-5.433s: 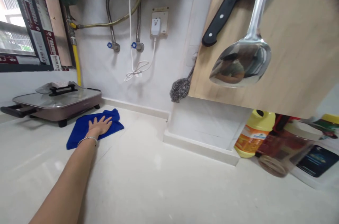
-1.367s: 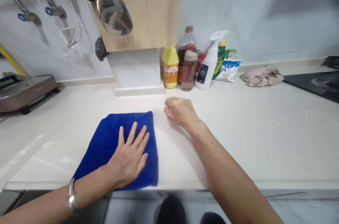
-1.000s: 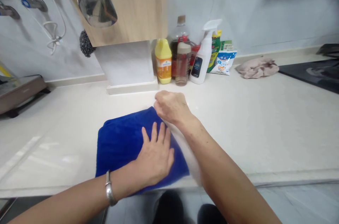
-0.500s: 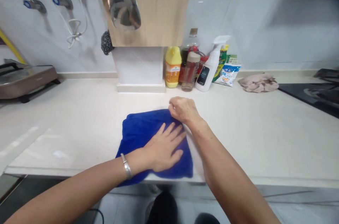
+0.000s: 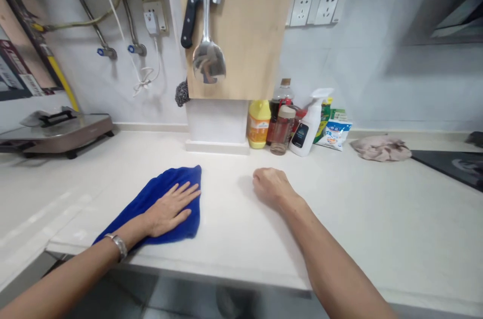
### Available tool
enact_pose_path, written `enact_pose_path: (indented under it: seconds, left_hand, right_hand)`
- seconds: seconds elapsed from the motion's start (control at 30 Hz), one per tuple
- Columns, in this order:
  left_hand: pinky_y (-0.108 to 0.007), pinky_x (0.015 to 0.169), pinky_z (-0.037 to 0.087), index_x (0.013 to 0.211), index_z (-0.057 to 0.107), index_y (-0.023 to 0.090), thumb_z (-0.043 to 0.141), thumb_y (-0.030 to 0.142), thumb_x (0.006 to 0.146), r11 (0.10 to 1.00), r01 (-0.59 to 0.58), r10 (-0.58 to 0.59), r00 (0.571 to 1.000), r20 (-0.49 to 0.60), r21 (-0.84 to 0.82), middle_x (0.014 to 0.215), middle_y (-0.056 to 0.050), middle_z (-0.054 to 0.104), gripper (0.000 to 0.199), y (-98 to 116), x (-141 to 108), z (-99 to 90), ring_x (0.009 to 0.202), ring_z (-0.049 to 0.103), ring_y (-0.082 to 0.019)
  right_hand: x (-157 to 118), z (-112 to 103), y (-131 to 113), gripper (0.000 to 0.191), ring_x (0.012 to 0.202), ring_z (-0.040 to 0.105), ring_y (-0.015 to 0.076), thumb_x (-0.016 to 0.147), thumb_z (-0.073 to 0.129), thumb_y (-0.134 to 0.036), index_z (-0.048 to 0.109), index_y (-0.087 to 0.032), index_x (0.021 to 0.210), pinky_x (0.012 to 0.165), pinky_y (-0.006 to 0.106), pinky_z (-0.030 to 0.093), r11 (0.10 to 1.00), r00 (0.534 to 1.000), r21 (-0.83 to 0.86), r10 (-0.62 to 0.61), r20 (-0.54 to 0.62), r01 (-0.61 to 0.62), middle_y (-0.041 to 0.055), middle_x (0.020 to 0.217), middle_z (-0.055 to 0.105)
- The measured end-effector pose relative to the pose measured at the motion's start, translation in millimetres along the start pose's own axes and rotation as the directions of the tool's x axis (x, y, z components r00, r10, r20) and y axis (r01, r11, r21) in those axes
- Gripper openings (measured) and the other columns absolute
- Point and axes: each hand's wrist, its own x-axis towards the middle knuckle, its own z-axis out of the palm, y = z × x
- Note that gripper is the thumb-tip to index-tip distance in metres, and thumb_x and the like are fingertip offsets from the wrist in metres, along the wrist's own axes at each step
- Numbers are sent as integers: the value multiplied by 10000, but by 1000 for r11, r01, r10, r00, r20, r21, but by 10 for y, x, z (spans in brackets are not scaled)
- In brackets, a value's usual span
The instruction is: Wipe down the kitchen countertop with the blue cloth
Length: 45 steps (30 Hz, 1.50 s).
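Note:
My left hand (image 5: 169, 213) lies flat on a blue cloth (image 5: 190, 231), fingers stretched and a little apart, pressing it against the white countertop (image 5: 230, 218). The cloth is spread out, with its near left part under my wrist and forearm. To the right, apart from the cloth, my right hand (image 5: 273, 185) is curled into a fist low over the counter. Nothing shows sticking out of the fist, and its inner side is hidden from view.
Along the wall stand a yellow bottle (image 5: 258, 125), a brown-capped jar (image 5: 282, 133), a white spray bottle (image 5: 307, 125) and packets (image 5: 334, 133). A crumpled cloth (image 5: 381, 149) lies beside the black hob (image 5: 449, 168). An electric pan (image 5: 64, 130) is at left. A spatula (image 5: 209, 60) hangs above.
My left hand has slid the blue cloth leftward over the counter. My right hand, earlier at the cloth's far right corner, is now apart from it. The view has tilted up.

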Motion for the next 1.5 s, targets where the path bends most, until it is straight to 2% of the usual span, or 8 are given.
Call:
enact_pose_path:
  seconds: [0.27,0.37,0.47,0.6,0.8,0.97,1.17,1.5]
  left_hand:
    - [-575,1179,22,1506,118,315,325,431,952,983,-149,157,985,75,-107,1582,4,98,603,613,-43,-84,1457,-6,-268]
    - [-569,1183,29,1492,184,346,336,484,944,971,-176,187,980,62,-160,1576,18,155,585,699,-75,-165,1459,43,-261]
    - [-577,1178,22,1466,283,347,279,514,949,995,-18,10,997,-78,-100,1573,4,188,544,610,-63,-135,1458,70,-276]
    - [-678,1115,94,1471,288,313,266,635,900,932,358,-362,927,-96,-55,1574,-81,161,656,442,8,64,1425,19,-426]
    - [-663,1114,99,1477,221,372,256,697,866,930,368,-367,928,-69,1,1583,-52,123,693,302,226,155,1419,5,-442]
    - [-622,1130,90,1479,221,367,233,716,855,906,421,-418,905,-81,34,1585,-42,128,715,60,536,111,1423,31,-437]
    - [-583,1145,92,1470,216,406,218,739,840,888,460,-458,884,-95,8,1584,0,140,713,-460,684,81,1438,57,-393]
    - [-612,1121,104,1471,237,387,207,712,843,707,706,-704,700,-121,-32,1583,-20,159,708,-1517,676,-23,1425,101,-427]
  right_hand:
    - [-23,20,-46,250,760,614,188,875,416,-195,650,-182,788,610,285,271,998,997,51,-40,-70,44,68,842,692]
    - [-28,31,-53,253,738,603,173,874,416,-180,651,-179,780,607,283,260,997,997,63,-46,-56,50,64,828,690]
    - [-30,42,-71,252,733,596,167,876,415,-174,646,-178,773,614,282,259,995,996,67,-65,-59,69,60,818,688]
    - [-32,56,-107,242,726,593,166,876,418,-173,632,-176,762,602,292,242,994,994,60,-84,-68,88,57,818,683]
    - [-61,42,-249,211,651,572,154,863,431,-169,591,-172,724,561,312,189,987,987,60,-148,-65,152,47,779,660]
    - [-184,10,-520,173,651,561,140,862,436,-171,567,-173,749,575,295,237,932,938,135,-318,-139,336,32,783,644]
    - [-279,99,-722,94,613,489,117,771,456,-128,521,-186,738,569,270,265,762,798,238,-565,-207,602,-6,743,599]
    - [-289,239,-691,116,575,394,115,762,419,-99,443,-198,707,550,292,227,746,790,261,-564,-241,613,-17,695,519]
